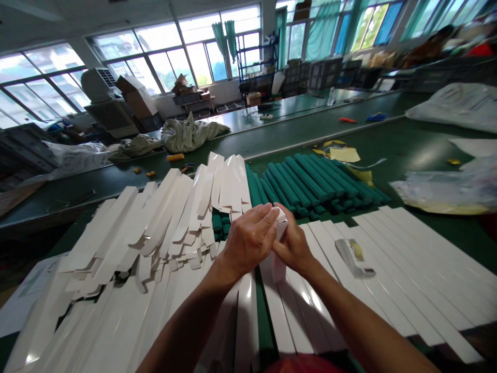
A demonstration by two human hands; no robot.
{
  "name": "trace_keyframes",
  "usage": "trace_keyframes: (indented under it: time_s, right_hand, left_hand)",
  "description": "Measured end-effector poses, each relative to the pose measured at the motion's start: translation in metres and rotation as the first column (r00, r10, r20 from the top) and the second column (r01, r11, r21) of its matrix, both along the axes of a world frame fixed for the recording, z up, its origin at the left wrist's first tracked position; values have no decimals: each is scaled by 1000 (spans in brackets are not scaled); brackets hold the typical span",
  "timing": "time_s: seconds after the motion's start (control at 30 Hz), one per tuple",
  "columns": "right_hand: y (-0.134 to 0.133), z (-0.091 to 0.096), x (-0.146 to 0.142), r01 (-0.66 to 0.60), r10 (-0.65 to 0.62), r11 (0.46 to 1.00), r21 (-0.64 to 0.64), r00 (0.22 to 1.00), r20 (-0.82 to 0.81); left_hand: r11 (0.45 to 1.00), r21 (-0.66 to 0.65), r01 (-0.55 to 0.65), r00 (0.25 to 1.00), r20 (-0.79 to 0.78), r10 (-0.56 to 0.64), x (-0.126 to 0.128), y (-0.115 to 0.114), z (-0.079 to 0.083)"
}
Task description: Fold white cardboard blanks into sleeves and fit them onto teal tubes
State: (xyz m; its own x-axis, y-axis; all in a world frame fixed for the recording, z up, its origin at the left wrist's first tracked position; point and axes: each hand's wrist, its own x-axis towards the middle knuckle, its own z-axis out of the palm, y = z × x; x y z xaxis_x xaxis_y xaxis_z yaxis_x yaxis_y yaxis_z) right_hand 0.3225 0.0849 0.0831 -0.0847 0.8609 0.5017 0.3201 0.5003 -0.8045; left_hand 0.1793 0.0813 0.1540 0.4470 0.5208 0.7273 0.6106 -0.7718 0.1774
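Note:
Both hands are closed around the upper end of a narrow white carton, which stands roughly upright in front of me. My left hand presses its fingers against the carton's top from the left. My right hand grips the same end from the right, its thumb across the near side. Flat white cartons with loose end flaps lie heaped on the left. Behind my hands is a stack of ribbed green rods. To the right, long white boxes lie side by side, with a small tape dispenser on them.
A clear plastic bag rests at the right of the green table. Yellow paper lies behind the rods. Crumpled sacks, a red-handled item and a blue item are on the farther table surface. A printed sheet sits far left.

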Motion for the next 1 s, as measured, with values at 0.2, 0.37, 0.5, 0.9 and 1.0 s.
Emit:
trace_keyframes:
  time_s: [0.2, 0.37, 0.5, 0.9, 1.0]
  right_hand:
    - [6, -4, -2, -4, 3, 998, 63, 1000, 18]
    - [11, -10, -3, 8, -12, 990, 142, 1000, 25]
    - [13, -11, -3, -9, 3, 987, 158, 999, 35]
    - [14, -11, -5, -70, 54, 983, 171, 994, 98]
    - [14, -12, -2, -81, 65, 982, 168, 993, 98]
  left_hand:
    - [997, 70, -14, 999, 39, 12, 6, 2, -5]
    - [991, 99, -91, 992, 99, 81, 15, 1, -16]
    - [990, 113, -79, 994, 81, 70, 12, 2, -17]
    - [993, -1, 115, 977, -181, -113, -16, 11, 1]
    - [990, -1, 141, 955, -264, -136, -14, 10, 7]
